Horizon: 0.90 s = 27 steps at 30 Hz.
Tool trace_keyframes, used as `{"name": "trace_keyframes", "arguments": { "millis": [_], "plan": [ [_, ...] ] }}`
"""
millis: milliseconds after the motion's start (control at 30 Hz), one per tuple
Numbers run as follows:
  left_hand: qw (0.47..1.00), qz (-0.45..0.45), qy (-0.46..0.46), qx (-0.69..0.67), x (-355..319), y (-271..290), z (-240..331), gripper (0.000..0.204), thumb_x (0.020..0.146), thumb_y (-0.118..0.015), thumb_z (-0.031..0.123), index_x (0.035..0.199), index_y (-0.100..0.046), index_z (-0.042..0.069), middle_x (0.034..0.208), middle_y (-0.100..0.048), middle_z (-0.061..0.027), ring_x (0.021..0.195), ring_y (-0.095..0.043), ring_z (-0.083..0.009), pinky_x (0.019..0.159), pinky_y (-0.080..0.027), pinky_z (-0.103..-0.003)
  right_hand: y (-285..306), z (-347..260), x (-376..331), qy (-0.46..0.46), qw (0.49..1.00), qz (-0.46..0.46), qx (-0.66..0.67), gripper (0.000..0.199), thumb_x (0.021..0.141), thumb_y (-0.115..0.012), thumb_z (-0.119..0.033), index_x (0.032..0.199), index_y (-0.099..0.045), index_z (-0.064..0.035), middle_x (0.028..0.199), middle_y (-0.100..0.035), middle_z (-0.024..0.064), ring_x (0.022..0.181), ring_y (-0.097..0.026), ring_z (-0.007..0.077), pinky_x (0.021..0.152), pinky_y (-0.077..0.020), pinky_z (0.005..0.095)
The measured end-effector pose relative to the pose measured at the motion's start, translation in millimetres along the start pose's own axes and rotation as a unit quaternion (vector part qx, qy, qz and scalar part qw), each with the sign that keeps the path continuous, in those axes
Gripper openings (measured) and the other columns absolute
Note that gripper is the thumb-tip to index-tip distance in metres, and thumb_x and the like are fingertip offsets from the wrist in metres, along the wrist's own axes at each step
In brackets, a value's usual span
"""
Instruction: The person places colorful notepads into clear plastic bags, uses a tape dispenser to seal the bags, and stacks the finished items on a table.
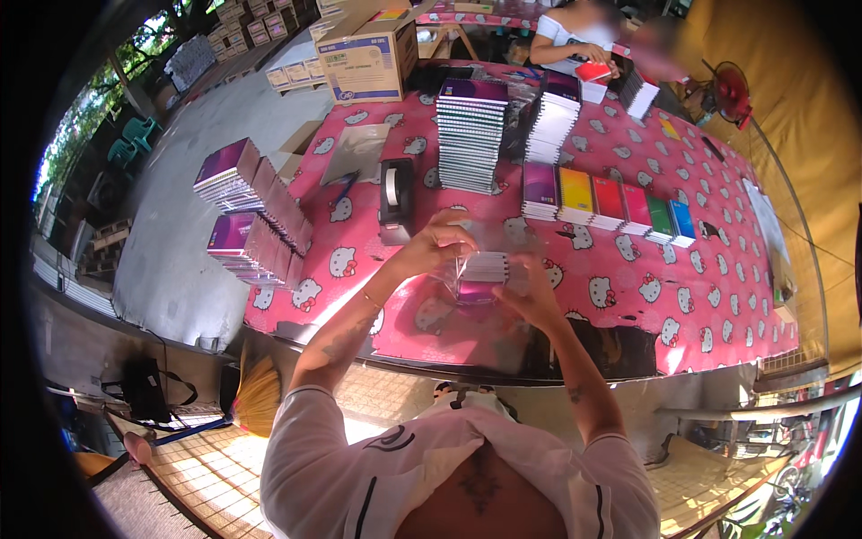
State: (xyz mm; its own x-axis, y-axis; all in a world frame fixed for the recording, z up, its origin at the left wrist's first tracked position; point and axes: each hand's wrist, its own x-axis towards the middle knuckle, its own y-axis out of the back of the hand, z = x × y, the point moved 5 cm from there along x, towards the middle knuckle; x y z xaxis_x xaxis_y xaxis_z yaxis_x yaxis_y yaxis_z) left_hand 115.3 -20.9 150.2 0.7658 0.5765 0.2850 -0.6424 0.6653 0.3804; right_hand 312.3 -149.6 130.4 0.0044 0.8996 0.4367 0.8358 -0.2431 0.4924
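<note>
Both my hands hold a small bundle of spiral notebooks (480,274) in clear plastic wrap, just above the pink patterned table (628,296). My left hand (431,247) grips the bundle's upper left side and pinches the wrap. Around the right side, my right hand (534,296) cups the bundle. A black tape dispenser (396,198) stands just left of my left hand. Beyond the bundle lies a row of coloured notebook piles (611,202).
Two tall notebook stacks (470,135) stand at mid-table, with a cardboard box (370,58) behind them. Purple notebook bundles (251,211) lie on the floor at the left. Another person (575,40) sits at the far end holding something red. A red fan (732,90) stands at the right.
</note>
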Motion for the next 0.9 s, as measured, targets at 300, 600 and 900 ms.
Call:
{"name": "trace_keyframes", "arguments": {
  "millis": [300, 600, 900],
  "plan": [
    [0.98, 0.076, 0.012, 0.181, 24, -47, -4, 0.063, 0.082, -0.076, 0.021, 0.14, -0.053, 0.024, 0.158, -0.024, -0.0207, 0.149, -0.017, -0.0396, 0.114, -0.032, -0.052, -28, 9, -6, 0.094, 0.99, -0.09, -0.051, 0.046, 0.078, -0.08, -0.031, 0.12, -0.072, -0.0132, 0.16, -0.024, 0.0216, 0.144, -0.033, 0.0385, 0.116, -0.0311, 0.0487],
    [0.933, -0.078, 0.251, -0.244, -3, -47, -47, 0.074, 0.089, -0.076, 0.025, 0.15, -0.039, 0.003, 0.134, -0.06, -0.0121, 0.122, -0.056, -0.0175, 0.105, -0.043, -0.028, -33, 75, 27, -0.231, 0.901, -0.049, 0.364, 0.047, 0.094, -0.07, -0.026, 0.133, -0.059, -0.0021, 0.144, -0.049, 0.0139, 0.134, -0.047, 0.028, 0.106, -0.0423, 0.035],
    [0.912, -0.023, -0.094, 0.399, -35, -47, 38, 0.05, 0.088, -0.071, 0.022, 0.133, -0.06, 0.004, 0.144, -0.053, -0.0145, 0.135, -0.049, -0.0314, 0.114, -0.038, -0.042, 0, -11, 21, 0.158, 0.982, -0.089, -0.059, 0.034, 0.084, -0.076, -0.018, 0.116, -0.068, -0.0069, 0.121, -0.065, 0.0079, 0.108, -0.062, 0.0236, 0.096, -0.0473, 0.039]
  ]
}}
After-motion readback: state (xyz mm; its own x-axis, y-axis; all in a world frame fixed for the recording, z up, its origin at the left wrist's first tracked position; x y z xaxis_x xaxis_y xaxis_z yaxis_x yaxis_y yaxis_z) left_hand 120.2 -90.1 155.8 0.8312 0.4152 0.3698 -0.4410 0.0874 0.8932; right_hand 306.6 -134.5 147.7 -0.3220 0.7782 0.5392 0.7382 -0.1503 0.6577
